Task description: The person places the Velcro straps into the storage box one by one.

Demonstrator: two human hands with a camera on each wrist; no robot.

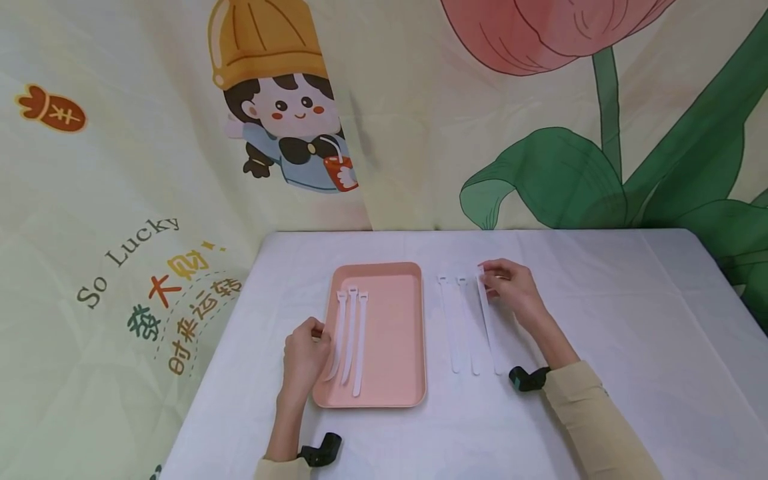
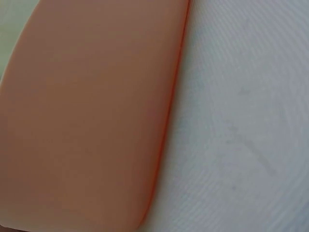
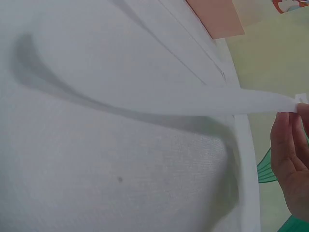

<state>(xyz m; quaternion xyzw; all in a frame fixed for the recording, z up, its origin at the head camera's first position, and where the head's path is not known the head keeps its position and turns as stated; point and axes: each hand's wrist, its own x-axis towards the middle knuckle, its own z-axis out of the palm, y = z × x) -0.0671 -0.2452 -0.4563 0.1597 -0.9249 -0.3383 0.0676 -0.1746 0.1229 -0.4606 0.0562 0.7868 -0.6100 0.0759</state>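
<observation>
And here the right hand (image 1: 513, 287) is holding 1 white strap (image 1: 487, 320) at its far, headed end, thumb and fingers closing in a narrow pinch. That strap is lying in the air to the right of the tray (image 1: 393, 333), bowing along its length in the right wrist view, with its blurred near end leaving it unclear whether it is touching the table (image 1: 630, 320). Just beside it, 2 straps (image 1: 468, 327) are resting flat on the cloth, roughly side by side, while 3 straps (image 1: 361, 347) are lying inside the tray, towards its left wall. Over at that side, the left hand (image 1: 306, 353) is gripping the rim with bent fingers, and the left wrist view is showing what looks like the underside, so the tray is seemingly tipping up on the left. As for handling, the strap is looking very light, thin and bendy, probably smooth enough to be slipping from a loose hold, though hardly fragile. The wider head is offering the surest place for fingertips; gripping mid-length would probably be leaving both ends drooping. The tray is looking stiff and light, its raised rim giving the best hold.
</observation>
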